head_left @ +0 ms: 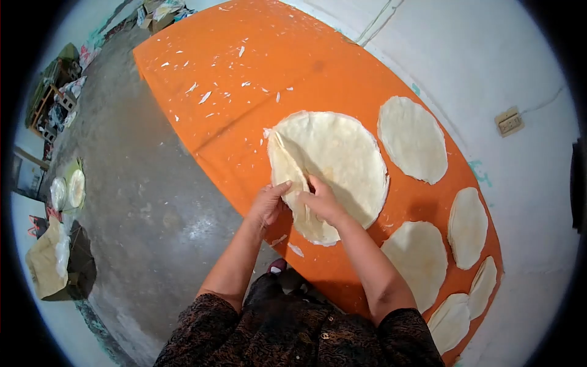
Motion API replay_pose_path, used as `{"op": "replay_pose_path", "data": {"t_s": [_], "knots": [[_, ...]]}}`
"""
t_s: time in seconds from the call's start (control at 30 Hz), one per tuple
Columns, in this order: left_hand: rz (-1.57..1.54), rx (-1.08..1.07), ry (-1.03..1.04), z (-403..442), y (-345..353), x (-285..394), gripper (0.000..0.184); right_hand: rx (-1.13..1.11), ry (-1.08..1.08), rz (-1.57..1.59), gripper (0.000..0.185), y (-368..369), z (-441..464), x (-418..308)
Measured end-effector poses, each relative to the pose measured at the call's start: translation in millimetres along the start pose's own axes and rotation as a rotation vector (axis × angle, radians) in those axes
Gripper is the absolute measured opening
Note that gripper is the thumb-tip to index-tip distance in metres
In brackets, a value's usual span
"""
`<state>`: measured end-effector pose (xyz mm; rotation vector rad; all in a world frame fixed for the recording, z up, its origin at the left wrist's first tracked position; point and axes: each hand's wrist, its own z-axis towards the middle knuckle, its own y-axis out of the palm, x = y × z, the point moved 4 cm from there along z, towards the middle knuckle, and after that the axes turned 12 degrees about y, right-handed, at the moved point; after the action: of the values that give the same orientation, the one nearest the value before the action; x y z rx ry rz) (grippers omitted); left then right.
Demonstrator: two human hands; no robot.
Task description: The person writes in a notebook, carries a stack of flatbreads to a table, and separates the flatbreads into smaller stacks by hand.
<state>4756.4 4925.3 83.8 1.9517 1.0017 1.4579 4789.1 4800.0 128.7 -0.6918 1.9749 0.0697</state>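
Note:
A large round stack of thin pale flatbread sheets (345,159) lies on the orange table cover (269,67). Its left part is lifted and folded upward as a pale flap (286,160). My left hand (269,203) grips the flap's outer left edge, thumb on top. On the flap's inner side, my right hand (320,200) pinches the raised edge between thumb and fingers. Some of the fingertips are hidden behind the sheet.
More pale rounds lie to the right: one at upper right (413,139), one at lower right (417,260) and several smaller ones along the wall side. White flakes dot the cover. A socket (508,122) is on the wall. Bags and boxes stand on the floor at left.

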Motion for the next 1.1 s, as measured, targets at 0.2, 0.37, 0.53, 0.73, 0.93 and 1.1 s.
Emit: {"op": "replay_pose_path", "data": {"t_s": [0.2,0.37,0.53,0.73,0.93,1.1], "knots": [[0.233,0.129,-0.011,0,-14,7,0.032,0.272,0.087,-0.076,0.035,-21,11,5],[0.265,0.396,-0.009,14,-92,-20,0.029,0.469,0.154,-0.239,0.032,-141,10,-38],[0.380,0.394,0.076,19,-99,-18,0.027,0.795,-0.074,-0.439,0.031,-304,-41,-135],[0.491,0.474,0.052,-1,-56,8,0.032,1.113,-0.381,-0.702,0.023,-339,-133,-242],[0.561,0.439,0.078,2,-63,6,0.029,1.035,-0.096,-0.969,0.039,-358,-13,-94],[0.520,0.404,0.128,8,-70,0,0.030,0.652,0.046,-0.852,0.057,-238,-19,21]]}}
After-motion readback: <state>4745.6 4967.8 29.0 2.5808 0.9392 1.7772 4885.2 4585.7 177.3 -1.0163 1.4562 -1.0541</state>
